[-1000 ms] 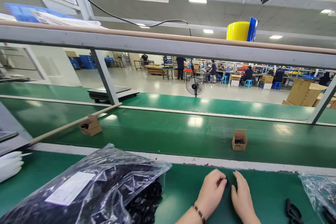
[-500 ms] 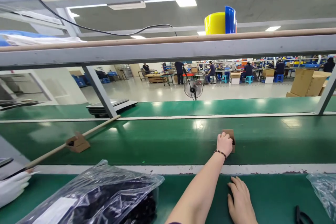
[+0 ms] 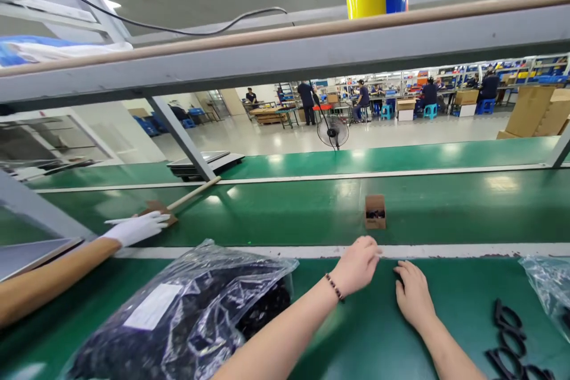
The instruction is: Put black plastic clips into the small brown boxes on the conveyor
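**Small brown cardboard box beyond the fingertips**

Small brown cardboard box (image 3: 375, 211), open and showing a dark part inside, stands alone on the green conveyor belt (image 3: 445, 208), just past the left hand (image 3: 356, 264), whose fingers curl loosely around nothing. The right hand (image 3: 412, 297) lies flat on the bench, fingers spread, empty.

Risk, as I judge it: a careless reach could tip the box.

Count: one box here, a second under a co-worker's white-gloved hand (image 3: 138, 227); two clear bags of black parts (image 3: 187, 314); several loose black rings (image 3: 507, 332).

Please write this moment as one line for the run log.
left hand: empty, near belt edge | right hand: flat on table | small box: on belt, untouched
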Demonstrator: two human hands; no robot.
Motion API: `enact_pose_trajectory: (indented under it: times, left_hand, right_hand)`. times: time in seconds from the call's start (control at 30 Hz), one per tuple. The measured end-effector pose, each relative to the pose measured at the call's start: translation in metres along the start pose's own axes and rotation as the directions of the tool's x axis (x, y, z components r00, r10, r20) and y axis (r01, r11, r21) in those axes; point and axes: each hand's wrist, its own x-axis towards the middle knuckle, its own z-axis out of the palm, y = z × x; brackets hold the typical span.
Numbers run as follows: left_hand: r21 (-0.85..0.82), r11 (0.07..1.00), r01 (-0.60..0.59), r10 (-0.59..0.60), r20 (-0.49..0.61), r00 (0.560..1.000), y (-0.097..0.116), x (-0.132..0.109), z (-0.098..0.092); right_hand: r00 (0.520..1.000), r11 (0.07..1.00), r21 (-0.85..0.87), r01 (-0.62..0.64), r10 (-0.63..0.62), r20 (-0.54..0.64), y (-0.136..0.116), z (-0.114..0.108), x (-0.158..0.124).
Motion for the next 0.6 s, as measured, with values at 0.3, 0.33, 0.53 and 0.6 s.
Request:
enact_pose_trajectory:
  times: [0.3, 0.33, 0.53, 0.6]
  left_hand:
    - [-0.279, 0.936, -0.215, 0.312, 0.376, 0.873, 0.075, -0.149, 0.034]
    - [-0.254, 0.932, -0.259, 0.341, 0.364, 0.867, 0.079, -0.154, 0.044]
    - [0.028, 0.928, -0.372, 0.322, 0.443, 0.836, 0.091, -0.163, 0.100]
    - [-0.010, 0.926, -0.378, 0.337, 0.474, 0.813, 0.090, -0.163, 0.105]
  right_hand:
    - [0.997, 0.998, 0.041, -0.052, 0.049, 0.063, 0.003, -0.009, -0.002]
    - [0.996, 0.997, 0.047, -0.054, 0.051, 0.067, 0.004, -0.009, -0.003]
    - [0.996, 0.996, 0.064, -0.055, 0.050, 0.080, 0.006, -0.011, -0.005]
    - [0.996, 0.996, 0.070, -0.055, 0.050, 0.081, 0.006, -0.010, -0.005]
